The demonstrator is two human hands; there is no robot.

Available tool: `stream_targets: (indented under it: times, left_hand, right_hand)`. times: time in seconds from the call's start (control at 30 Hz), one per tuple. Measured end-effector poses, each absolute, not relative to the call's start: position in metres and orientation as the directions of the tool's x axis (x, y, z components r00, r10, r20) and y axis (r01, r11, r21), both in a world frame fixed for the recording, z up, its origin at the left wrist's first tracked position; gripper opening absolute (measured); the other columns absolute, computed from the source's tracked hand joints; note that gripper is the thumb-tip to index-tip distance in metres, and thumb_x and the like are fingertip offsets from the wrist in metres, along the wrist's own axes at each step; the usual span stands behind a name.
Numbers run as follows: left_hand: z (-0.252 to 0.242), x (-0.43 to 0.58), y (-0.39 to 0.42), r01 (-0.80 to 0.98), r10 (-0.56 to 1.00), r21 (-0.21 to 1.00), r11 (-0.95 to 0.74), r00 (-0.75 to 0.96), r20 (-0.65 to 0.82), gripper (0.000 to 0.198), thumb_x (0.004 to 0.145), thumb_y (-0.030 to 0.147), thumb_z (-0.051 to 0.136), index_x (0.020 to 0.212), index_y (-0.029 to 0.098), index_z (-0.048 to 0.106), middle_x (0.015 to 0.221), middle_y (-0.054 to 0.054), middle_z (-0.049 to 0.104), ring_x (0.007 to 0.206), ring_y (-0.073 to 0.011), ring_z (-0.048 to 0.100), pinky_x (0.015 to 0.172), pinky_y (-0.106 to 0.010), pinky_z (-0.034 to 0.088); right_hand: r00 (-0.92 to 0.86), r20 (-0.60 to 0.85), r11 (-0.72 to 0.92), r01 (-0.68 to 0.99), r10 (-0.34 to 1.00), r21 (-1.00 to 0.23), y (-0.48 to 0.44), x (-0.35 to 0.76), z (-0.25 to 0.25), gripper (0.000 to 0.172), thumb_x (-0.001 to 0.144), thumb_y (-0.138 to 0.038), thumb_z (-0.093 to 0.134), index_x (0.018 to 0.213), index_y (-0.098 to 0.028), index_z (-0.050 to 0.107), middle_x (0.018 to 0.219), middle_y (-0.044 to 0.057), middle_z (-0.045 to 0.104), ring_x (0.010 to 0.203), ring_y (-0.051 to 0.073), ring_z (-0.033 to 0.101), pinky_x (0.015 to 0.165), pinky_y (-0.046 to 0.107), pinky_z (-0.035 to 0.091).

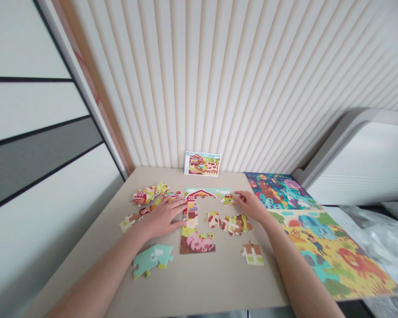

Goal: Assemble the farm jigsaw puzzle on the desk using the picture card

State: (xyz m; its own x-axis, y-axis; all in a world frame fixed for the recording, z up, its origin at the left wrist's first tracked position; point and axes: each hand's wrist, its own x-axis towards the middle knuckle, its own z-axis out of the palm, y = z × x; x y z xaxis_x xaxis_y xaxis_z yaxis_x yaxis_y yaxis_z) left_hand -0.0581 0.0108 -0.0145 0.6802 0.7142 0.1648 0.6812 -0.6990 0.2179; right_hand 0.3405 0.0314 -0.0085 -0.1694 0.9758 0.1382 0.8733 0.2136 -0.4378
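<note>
A partly built jigsaw puzzle of a farm [192, 229] lies mid-table, with a red barn at the top and a pink pig at the bottom. Its middle is an open gap showing tabletop. My left hand [162, 216] rests flat against the puzzle's left edge, holding nothing I can see. My right hand [248, 206] sits at the upper right, fingertips beside a small loose piece [227, 199]. A joined cluster of pieces [228, 224] lies in the gap, and a reference picture card [202, 163] leans against the wall.
Loose pieces [149, 196] are heaped left of my left hand. Mint-green pieces [151, 260] and a brown-and-cream piece [252, 254] lie nearer me. A large colourful puzzle board [318, 234] overhangs the table's right edge. Ribbed wall panelling [219, 88] stands behind the beige table [192, 287].
</note>
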Motion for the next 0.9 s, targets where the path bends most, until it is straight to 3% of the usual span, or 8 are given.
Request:
stream_targets:
  times: [0.13, 0.33, 0.43, 0.6, 0.9]
  left_hand:
    - [-0.014, -0.058, 0.010, 0.686, 0.718, 0.216, -0.695, 0.680, 0.150, 0.057, 0.096, 0.057, 0.050, 0.147, 0.031, 0.048, 0.155, -0.005, 0.044, 0.144, -0.0256, 0.037, 0.122, -0.045, 0.020]
    - [-0.015, -0.059, 0.012, 0.688, 0.722, 0.225, -0.690, 0.675, 0.152, 0.057, 0.097, 0.057, 0.049, 0.148, 0.033, 0.045, 0.155, -0.005, 0.043, 0.143, -0.0258, 0.038, 0.122, -0.047, 0.018]
    - [-0.016, -0.060, 0.013, 0.675, 0.710, 0.226, -0.702, 0.686, 0.156, 0.059, 0.097, 0.057, 0.049, 0.150, 0.032, 0.043, 0.156, -0.005, 0.042, 0.143, -0.0256, 0.038, 0.123, -0.046, 0.019]
    - [-0.017, -0.061, 0.014, 0.676, 0.711, 0.226, -0.701, 0.688, 0.149, 0.060, 0.097, 0.055, 0.049, 0.152, 0.033, 0.039, 0.156, -0.004, 0.042, 0.144, -0.0258, 0.037, 0.123, -0.046, 0.018]
    - [-0.019, -0.061, 0.014, 0.680, 0.719, 0.241, -0.692, 0.679, 0.149, 0.061, 0.096, 0.053, 0.053, 0.152, 0.033, 0.039, 0.157, -0.005, 0.041, 0.144, -0.0266, 0.036, 0.123, -0.048, 0.019]
  right_hand:
    - [-0.259, -0.038, 0.208, 0.848, 0.965, -0.488, 0.022, 0.373, -0.001, 0.030, 0.089, -0.036, 0.060, 0.110, -0.020, 0.073, 0.097, 0.009, 0.074, 0.089, 0.023, 0.067, 0.083, 0.032, 0.049]
    - [-0.333, -0.196, 0.181, 0.821, 0.922, -0.542, 0.005, 0.390, 0.017, 0.050, 0.077, -0.036, 0.073, 0.124, -0.019, 0.067, 0.109, 0.010, 0.069, 0.098, 0.026, 0.064, 0.088, 0.035, 0.050]
    - [-0.363, -0.231, 0.191, 0.819, 0.903, -0.541, -0.001, 0.384, 0.024, 0.053, 0.074, -0.029, 0.073, 0.126, -0.021, 0.065, 0.112, 0.008, 0.066, 0.101, 0.026, 0.062, 0.089, 0.034, 0.049]
    - [-0.408, -0.256, 0.218, 0.810, 0.876, -0.545, -0.003, 0.373, 0.024, 0.046, 0.067, -0.018, 0.072, 0.113, -0.024, 0.068, 0.106, 0.005, 0.066, 0.097, 0.023, 0.061, 0.084, 0.030, 0.047]
    - [-0.345, -0.252, 0.189, 0.852, 0.904, -0.487, -0.005, 0.369, 0.027, 0.036, 0.067, -0.020, 0.073, 0.103, -0.019, 0.067, 0.104, 0.006, 0.067, 0.093, 0.023, 0.062, 0.077, 0.028, 0.046]
